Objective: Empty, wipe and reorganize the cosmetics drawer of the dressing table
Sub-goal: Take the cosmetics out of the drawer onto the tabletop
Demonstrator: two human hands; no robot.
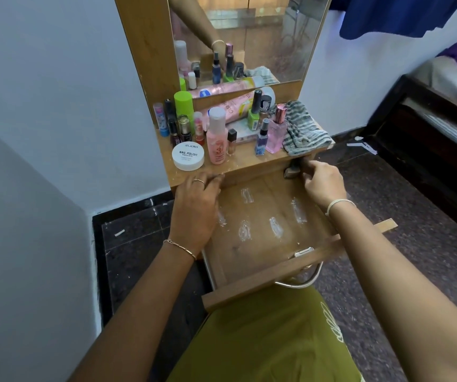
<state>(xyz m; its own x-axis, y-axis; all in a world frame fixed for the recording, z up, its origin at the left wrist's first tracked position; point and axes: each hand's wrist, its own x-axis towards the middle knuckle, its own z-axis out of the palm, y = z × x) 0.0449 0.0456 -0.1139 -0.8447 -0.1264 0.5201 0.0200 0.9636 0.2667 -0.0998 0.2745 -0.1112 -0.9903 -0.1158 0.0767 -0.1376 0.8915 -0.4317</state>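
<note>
- The drawer (263, 244) is pulled far out of the dressing table, hanging over the person's lap. My worry is that any more tug or downward weight could tip it or drop it off its runners.
- The left hand (197, 205) rests flat on the tabletop (249, 158) edge, fingers together and gripping nothing. It lies just beside the white tub (188, 156) and the pink bottle (217, 139), so a nudge there could topple the crowded bottles into the drawer.
- The right hand (322, 183) reaches to the drawer's back right corner, fingers curled round a small dark thing (290, 172) (I cannot tell what it is). A snag under the tabletop lip might jerk the drawer.
- The striped cloth (301, 130) sags over the tabletop's right edge, above that hand, and could be dragged down.
- The drawer itself is brown wood and holds no cosmetics that I can see. White smears (275, 226) dot its floor (wiping not done, I judge), and a metal handle (301, 282) sits on its front.
</note>
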